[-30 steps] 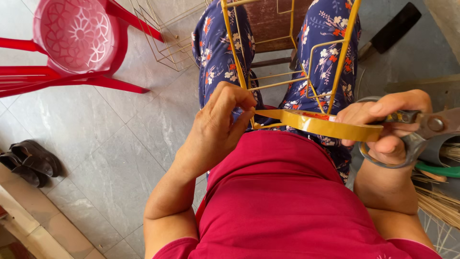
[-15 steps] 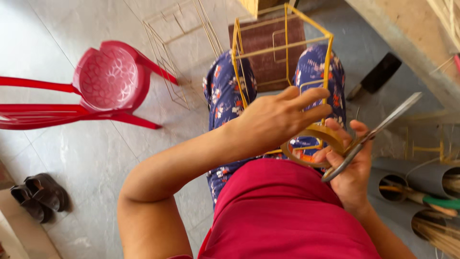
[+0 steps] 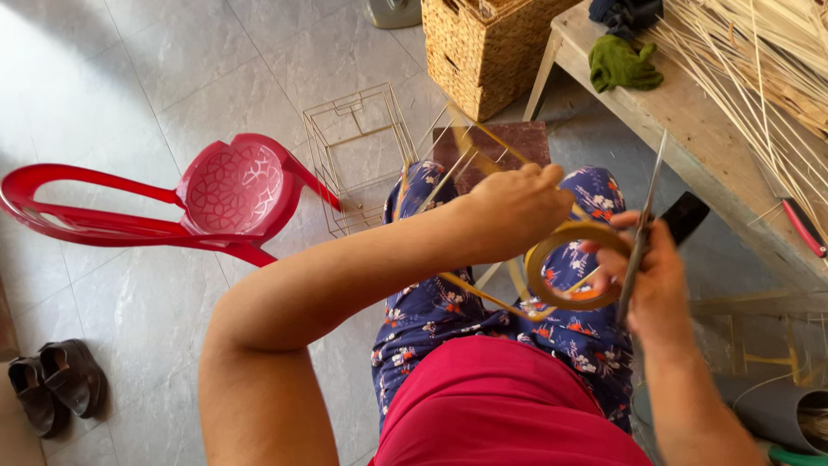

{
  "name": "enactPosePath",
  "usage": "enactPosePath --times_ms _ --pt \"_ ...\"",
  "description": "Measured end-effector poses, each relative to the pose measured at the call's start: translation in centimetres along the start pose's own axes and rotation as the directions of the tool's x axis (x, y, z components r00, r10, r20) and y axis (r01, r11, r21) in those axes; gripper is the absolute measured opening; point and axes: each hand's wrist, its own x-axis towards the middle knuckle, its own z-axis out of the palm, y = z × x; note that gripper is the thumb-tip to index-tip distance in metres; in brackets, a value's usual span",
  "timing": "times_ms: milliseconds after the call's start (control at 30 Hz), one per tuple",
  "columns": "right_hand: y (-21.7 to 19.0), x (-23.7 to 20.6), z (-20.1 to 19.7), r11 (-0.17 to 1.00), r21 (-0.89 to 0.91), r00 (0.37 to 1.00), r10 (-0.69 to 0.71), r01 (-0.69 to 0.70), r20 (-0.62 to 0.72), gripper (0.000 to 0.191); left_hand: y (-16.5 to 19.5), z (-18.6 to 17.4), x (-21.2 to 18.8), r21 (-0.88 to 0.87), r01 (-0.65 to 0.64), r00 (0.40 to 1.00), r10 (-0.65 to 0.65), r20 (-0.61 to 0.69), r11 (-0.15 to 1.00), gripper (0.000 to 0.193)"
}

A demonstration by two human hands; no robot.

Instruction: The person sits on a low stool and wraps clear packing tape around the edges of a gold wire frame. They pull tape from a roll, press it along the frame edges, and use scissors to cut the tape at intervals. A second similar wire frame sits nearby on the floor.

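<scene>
— What did the hands have, closest in?

— The right hand (image 3: pixel 657 285) was wrapped around a yellow-brown roll of tape (image 3: pixel 571 269) over the lap, and it also pinched a pair of long steel scissors (image 3: pixel 642 229), blades up. The left hand (image 3: pixel 515 205) was curled shut at the top of the roll, touching it, and seemed to pinch the tape's free end, though its fingertips were hidden.

— How would that roll handle?

— Light and stiff as a ring, I'd judge, best gripped through the core or by the rim. The strip itself looked thin, limp and sticky, so only its end was worth pinching.

— And beyond the roll?

— Just behind it, a yellow wire frame (image 3: pixel 470 147) leaned against the knees, thin rods that looked springy and easily bent. Further behind lay a second, bare wire frame (image 3: pixel 358 155) on the grey tiled floor (image 3: pixel 155 86), with a red plastic chair (image 3: pixel 207 203) to the roll's left. Far behind stood a woven basket (image 3: pixel 483 47); to the right, a wooden bench (image 3: pixel 690 129) with pale reed strips (image 3: pixel 759 60) and a green cloth (image 3: pixel 623 65).
</scene>
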Motion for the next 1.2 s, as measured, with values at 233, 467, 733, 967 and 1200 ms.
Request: enactPosePath --times_ms 233,467,733,967,1200 --pt "-7.5 10.3 1.6 0.855 -0.405 0.938 -0.231 0.322 0.259 0.041 -2.5 -4.8 -2.2 -0.291 0.185 0.964 -0.231 -0.130 0.938 0.036" --pt "-13.4 16.6 5.8 0.685 -0.523 0.853 -0.312 0.507 0.417 0.036 -7.4 -8.8 -2.7 -0.405 0.065 0.903 -0.227 -0.365 0.912 0.032" --pt "-16.7 18.1 6.6 0.291 -0.732 0.788 -0.251 0.616 0.563 0.046 -4.9 -5.4 -3.0 -0.733 0.102 0.868 -0.421 -0.265 0.673 0.026" --pt "-14.6 15.9 8.8 -0.078 -0.734 0.732 -0.058 0.674 0.678 0.062 0.3 3.3 -6.9 -0.958 0.046 0.729 -0.665 -0.162 0.284 0.021" --pt "-15.2 13.1 11.6 -0.195 -0.669 0.682 0.000 0.718 0.732 0.054 3.4 8.4 -6.4 -0.977 -0.202 0.656 -0.731 -0.185 0.067 0.015"
